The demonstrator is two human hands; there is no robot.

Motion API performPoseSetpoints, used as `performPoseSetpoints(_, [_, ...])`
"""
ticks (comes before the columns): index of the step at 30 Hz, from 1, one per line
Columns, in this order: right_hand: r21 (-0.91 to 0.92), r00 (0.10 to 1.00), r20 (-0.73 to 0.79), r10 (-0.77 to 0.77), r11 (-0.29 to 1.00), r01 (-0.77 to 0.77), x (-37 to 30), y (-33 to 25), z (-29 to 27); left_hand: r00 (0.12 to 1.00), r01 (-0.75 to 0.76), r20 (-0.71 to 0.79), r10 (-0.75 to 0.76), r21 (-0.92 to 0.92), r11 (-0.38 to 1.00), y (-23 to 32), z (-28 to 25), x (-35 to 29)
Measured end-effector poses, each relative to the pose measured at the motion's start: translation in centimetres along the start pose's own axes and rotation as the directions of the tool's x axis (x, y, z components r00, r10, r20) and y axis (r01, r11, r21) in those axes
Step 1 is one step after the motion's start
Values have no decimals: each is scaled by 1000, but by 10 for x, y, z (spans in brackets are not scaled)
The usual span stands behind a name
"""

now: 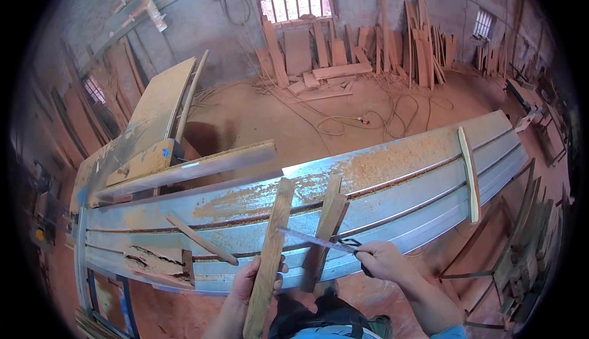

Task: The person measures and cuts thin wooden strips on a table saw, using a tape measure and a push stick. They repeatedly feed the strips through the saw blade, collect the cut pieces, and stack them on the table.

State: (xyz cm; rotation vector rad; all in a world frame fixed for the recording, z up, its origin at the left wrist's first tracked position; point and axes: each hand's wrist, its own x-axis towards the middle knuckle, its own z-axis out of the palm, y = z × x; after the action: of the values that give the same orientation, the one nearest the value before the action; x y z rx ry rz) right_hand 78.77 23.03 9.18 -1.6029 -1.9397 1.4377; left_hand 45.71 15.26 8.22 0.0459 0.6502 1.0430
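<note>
My left hand (247,279) is wrapped round a long squared wooden piece (270,250), holding it tilted upward over the near edge of a long metal machine table (411,210). In my right hand (381,260) is what looks like a combination square (316,239), with a thin flat metal blade and a dark head. Its blade points left, and the tip reaches the right side of the held piece; whether it touches cannot be told. Just right of that piece, a second squared wooden piece (325,231) lies across the table, its near end overhanging the edge. My right fingers partly hide the dark head.
On the table lie a thin stick (201,239), a cracked wooden block (158,262), a pale strip (469,176) and sawdust (399,167). A long fence (196,168) stands at the left. Cables (343,124) trail over the floor; stacked wood (521,265) sits at right.
</note>
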Motion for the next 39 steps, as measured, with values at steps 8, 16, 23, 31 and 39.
performPoseSetpoints(8, [-334,993,-77,-95,940,64,17,-8,-2,999,0,-49,2,50,999,-3,2,5])
performPoseSetpoints(16, [-323,981,-139,-138,943,87,19,-1,0,1000,4,26,-5,23,1000,-2,-4,15])
performPoseSetpoints(23, [-325,976,-161,-149,941,90,22,-1,1,999,11,35,-11,0,1000,0,-8,21])
performPoseSetpoints(31, [-345,967,-193,-169,934,94,24,-2,1,999,29,39,-28,-22,999,2,-10,24])
performPoseSetpoints(39, [-133,949,-300,-94,990,56,33,9,-6,990,-19,-131,42,174,985,7,7,18])
